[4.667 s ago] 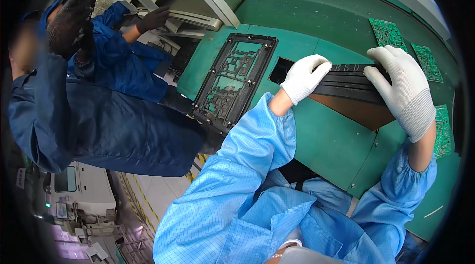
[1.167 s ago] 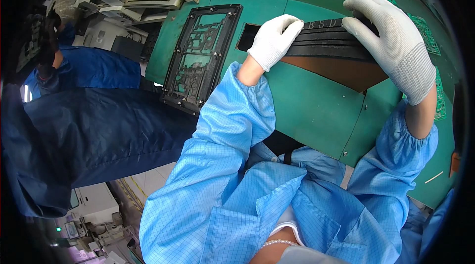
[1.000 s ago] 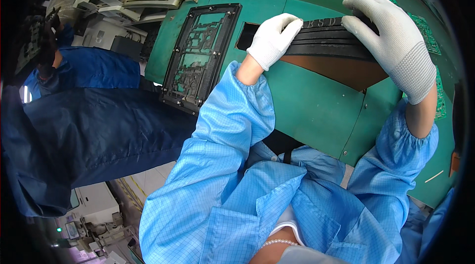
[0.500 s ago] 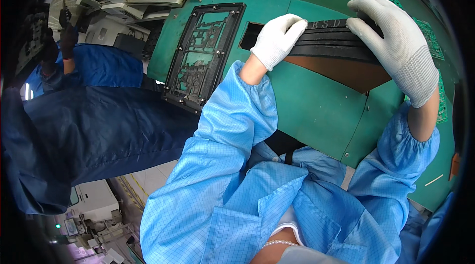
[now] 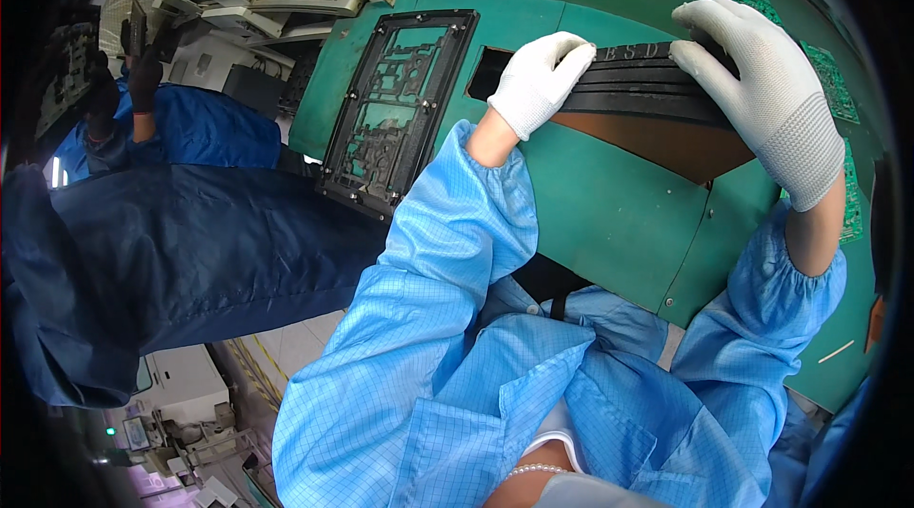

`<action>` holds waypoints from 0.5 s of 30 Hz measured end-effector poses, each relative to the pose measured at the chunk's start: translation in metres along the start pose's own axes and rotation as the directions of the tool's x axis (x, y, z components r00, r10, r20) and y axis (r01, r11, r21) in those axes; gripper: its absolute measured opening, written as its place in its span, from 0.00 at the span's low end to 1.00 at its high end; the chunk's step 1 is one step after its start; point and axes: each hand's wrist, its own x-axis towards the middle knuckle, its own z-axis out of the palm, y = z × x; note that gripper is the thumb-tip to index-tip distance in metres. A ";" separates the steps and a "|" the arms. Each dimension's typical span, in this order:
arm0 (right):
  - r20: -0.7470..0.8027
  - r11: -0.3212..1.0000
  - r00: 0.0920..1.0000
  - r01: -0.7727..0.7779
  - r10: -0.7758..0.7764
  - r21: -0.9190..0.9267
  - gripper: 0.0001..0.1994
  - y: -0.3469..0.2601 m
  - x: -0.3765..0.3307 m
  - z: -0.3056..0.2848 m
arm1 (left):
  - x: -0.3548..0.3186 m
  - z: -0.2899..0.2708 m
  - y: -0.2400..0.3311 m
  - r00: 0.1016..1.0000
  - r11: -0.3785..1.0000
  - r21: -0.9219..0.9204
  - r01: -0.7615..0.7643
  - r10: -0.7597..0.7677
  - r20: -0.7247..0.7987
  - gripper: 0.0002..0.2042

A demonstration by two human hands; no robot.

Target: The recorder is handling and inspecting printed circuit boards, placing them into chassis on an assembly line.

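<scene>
At the green surface (image 5: 609, 222), the left hand (image 5: 539, 84) clamps one end of a black ridged block (image 5: 636, 79); the right hand (image 5: 764, 84) grips the other; leftward lies a black frame (image 5: 433, 94).

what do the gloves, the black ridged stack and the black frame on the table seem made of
Gloves: matte knitted fabric, from the fine visible weave. Black ridged stack: probably plastic, dull with crisp edges. Black frame: likely plastic or composite, low-sheen; its shiny fasteners look metal.

Frame (image 5: 438, 94) left (on table (image 5: 609, 222)), block (image 5: 633, 81) between, boards (image 5: 830, 81) right
</scene>
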 end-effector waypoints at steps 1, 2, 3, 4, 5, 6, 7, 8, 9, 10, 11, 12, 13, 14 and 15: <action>0.005 1.000 1.000 -0.005 0.005 -0.003 0.16 -0.003 0.000 -0.002 | 0.000 -0.001 0.000 1.000 1.000 0.013 -0.006 0.006 -0.001 0.18; 0.010 1.000 1.000 -0.010 0.011 -0.007 0.16 -0.007 -0.001 -0.004 | 0.000 -0.001 0.001 1.000 1.000 0.026 -0.012 0.012 -0.001 0.18; 0.015 1.000 1.000 -0.016 0.016 -0.010 0.16 -0.010 -0.002 -0.006 | 0.000 -0.001 0.001 1.000 1.000 0.024 -0.011 0.011 -0.001 0.18; 0.018 1.000 1.000 -0.021 0.021 -0.013 0.16 -0.027 0.003 -0.011 | 0.000 -0.001 0.002 1.000 1.000 0.019 -0.001 0.001 -0.001 0.17; 0.022 1.000 0.999 -0.026 0.027 -0.017 0.16 -0.032 0.003 -0.013 | -0.001 0.000 0.003 1.000 1.000 0.013 0.009 -0.009 0.000 0.17; 0.026 0.999 0.999 -0.032 0.032 -0.020 0.16 -0.022 -0.003 -0.014 | 0.000 0.000 0.003 1.000 1.000 0.012 0.009 -0.009 0.000 0.17; 0.032 0.999 0.999 -0.037 0.038 -0.021 0.16 -0.048 0.008 -0.017 | -0.001 0.000 0.002 1.000 1.000 0.026 -0.010 0.010 0.000 0.17; 0.036 0.999 0.998 -0.041 0.042 -0.024 0.16 -0.045 0.005 -0.020 | -0.001 0.000 0.003 0.999 0.999 0.040 -0.032 0.032 -0.002 0.17; 0.040 0.999 0.998 -0.045 0.046 -0.028 0.16 -0.050 0.005 -0.021 | -0.001 -0.001 0.003 0.999 0.999 0.039 -0.032 0.032 -0.003 0.17; 0.043 0.998 0.998 -0.050 0.051 -0.031 0.16 -0.039 0.002 -0.025 | -0.001 -0.001 0.003 1.000 0.999 0.033 -0.022 0.022 0.005 0.16; 0.047 0.998 0.997 -0.055 0.056 -0.034 0.16 -0.035 -0.002 -0.025 | -0.001 -0.002 0.003 1.000 1.000 0.027 -0.012 0.012 0.012 0.16; 0.051 0.998 0.997 -0.059 0.061 -0.037 0.17 -0.034 -0.005 -0.025 | -0.001 -0.002 0.002 1.000 1.000 0.027 -0.012 0.012 0.012 0.16; 0.056 0.997 0.996 -0.066 0.068 -0.041 0.17 -0.038 -0.004 -0.027 | -0.001 -0.001 0.001 1.000 1.000 0.025 -0.008 0.008 0.016 0.16; 0.061 0.996 0.995 -0.072 0.075 -0.044 0.17 -0.041 -0.004 -0.029 | 0.000 0.000 0.001 1.000 1.000 0.023 -0.004 0.003 0.020 0.16; 0.067 0.996 0.994 -0.078 0.081 -0.047 0.17 -0.045 -0.002 -0.030 | -0.001 0.000 0.000 1.000 1.000 0.021 -0.002 0.002 0.022 0.16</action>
